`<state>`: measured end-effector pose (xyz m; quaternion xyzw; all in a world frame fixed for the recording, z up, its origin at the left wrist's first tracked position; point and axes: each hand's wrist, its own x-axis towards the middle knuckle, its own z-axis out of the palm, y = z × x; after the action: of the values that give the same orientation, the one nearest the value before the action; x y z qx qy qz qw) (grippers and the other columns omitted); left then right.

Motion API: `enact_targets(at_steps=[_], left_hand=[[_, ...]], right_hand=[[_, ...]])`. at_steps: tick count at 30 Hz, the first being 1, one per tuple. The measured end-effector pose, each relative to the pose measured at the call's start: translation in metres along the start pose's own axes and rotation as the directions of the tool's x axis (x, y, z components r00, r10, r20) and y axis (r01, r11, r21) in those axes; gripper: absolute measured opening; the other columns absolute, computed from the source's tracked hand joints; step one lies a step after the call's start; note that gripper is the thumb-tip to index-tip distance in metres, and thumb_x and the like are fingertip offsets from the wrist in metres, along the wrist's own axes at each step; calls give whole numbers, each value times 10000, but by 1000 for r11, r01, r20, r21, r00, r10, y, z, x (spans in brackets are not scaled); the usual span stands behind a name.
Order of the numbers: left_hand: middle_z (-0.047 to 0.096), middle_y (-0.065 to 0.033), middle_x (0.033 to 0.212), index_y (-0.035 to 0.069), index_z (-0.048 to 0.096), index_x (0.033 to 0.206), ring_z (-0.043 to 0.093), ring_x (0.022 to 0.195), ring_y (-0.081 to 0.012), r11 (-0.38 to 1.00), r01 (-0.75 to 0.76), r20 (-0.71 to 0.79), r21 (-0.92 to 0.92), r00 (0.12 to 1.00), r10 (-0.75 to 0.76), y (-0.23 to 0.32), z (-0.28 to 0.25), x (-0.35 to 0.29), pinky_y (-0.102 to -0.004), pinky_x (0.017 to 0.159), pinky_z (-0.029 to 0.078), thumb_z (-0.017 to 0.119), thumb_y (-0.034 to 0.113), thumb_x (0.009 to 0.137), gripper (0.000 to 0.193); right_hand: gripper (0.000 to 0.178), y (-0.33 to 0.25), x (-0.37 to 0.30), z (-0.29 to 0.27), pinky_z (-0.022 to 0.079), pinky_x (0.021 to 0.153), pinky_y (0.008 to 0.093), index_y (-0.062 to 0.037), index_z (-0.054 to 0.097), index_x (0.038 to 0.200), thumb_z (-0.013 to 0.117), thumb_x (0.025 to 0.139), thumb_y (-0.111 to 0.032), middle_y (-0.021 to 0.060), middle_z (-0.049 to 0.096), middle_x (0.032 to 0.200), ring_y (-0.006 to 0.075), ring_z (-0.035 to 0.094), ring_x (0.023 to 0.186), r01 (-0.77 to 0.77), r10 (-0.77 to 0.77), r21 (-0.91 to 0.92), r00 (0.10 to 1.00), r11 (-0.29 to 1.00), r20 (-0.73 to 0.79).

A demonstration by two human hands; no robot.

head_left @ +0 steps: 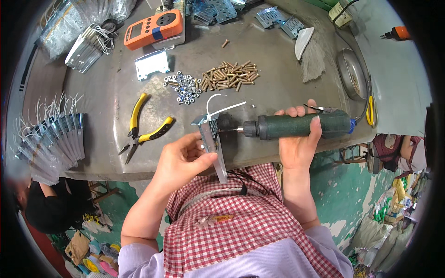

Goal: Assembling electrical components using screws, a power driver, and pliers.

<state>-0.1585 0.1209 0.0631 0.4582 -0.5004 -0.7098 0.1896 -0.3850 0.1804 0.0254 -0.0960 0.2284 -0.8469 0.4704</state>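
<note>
A: Head view, item one: your left hand [183, 162] grips a metal bracket [213, 143] at the counter [278, 88] edge, white tie [222, 109] on top.

B: Item two?

A: Your right hand [299, 139] is wrapped round the driver [301, 125], bit against the bracket.

B: Risks?

A: If the bit skids, it may reach your fingers [204, 160]; the bracket could twist loose. Nuts [185, 88], screws [232, 75] and pliers [141, 127] lie apart.
</note>
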Motion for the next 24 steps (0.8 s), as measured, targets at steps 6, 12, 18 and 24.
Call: enact_targets(at_steps=[6, 12, 18, 24], left_hand=[[590, -108, 928, -124, 447, 1148, 590, 803, -129, 999, -35, 15, 27, 999, 35, -6, -4, 2, -254, 710, 494, 685, 82, 749, 509], [575, -147, 851, -56, 503, 1127, 603, 723, -251, 404, -609, 246, 683, 712, 658, 6, 3, -15, -322, 631, 497, 777, 147, 578, 647], [463, -215, 1170, 32, 443, 1221, 486, 1064, -368, 212, -664, 338, 717, 598, 727, -28, 5, 1, -427, 883, 424, 503, -32, 747, 482], [599, -109, 860, 30, 520, 994, 592, 781, -272, 223, -296, 23, 929, 646, 763, 8, -26, 21, -328, 702, 465, 574, -21, 748, 257]], right_hand=[[439, 1, 4, 6, 373, 891, 414, -142, 420, 1152, 634, 790, -271, 21, 487, 876, 175, 474, 860, 2, 0, -46, 999, 999, 38], [420, -9, -2, 14, 345, 919, 423, -123, 439, 1151, 628, 790, -224, 1, 480, 885, 162, 476, 873, -52, 60, 253, 998, 966, -27], [475, -18, -8, 3, 314, 940, 419, -114, 435, 1187, 648, 769, -189, -12, 469, 901, 145, 480, 887, -73, 92, 342, 995, 937, -41], [468, -19, -8, -7, 312, 941, 419, -111, 429, 1197, 634, 784, -187, 0, 473, 888, 153, 481, 892, -54, 76, 373, 996, 926, -44]])
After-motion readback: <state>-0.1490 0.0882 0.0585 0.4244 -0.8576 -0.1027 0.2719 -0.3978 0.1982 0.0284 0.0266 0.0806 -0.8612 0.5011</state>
